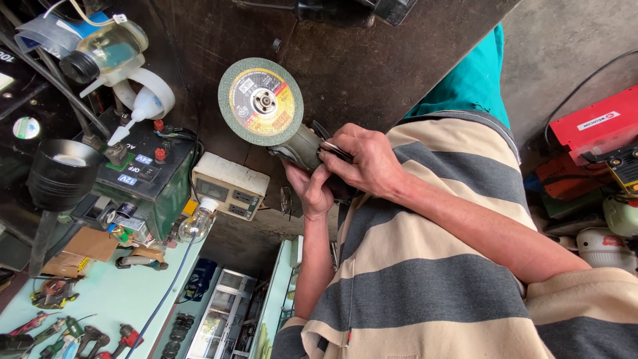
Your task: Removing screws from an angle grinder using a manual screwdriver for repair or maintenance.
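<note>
**A:** What do the hands hold?

**B:** An angle grinder (299, 146), raised in front of a striped shirt (425, 279). The left hand (311, 189) wraps its body from below in a closed grip; the right hand (362, 159) clamps over the rear, fingers curled tight. The disc (260, 101) faces the camera, apparently turned up for a clear look at its hub.

**A:** Any labels?

**B:** The disc is grey-green with a round yellow-and-red label around a metal centre nut. To the side, a cream socket box (230, 185) sits beside a clear bulb (196, 223). A green switch box (143, 179) carries small blue tags. A white-nozzled glue bottle (136, 113) hangs near tape. Hand tools (80, 332) lie on the pale green desk (126, 292). A red case (591, 126) with a white strip label sits far off.
</note>
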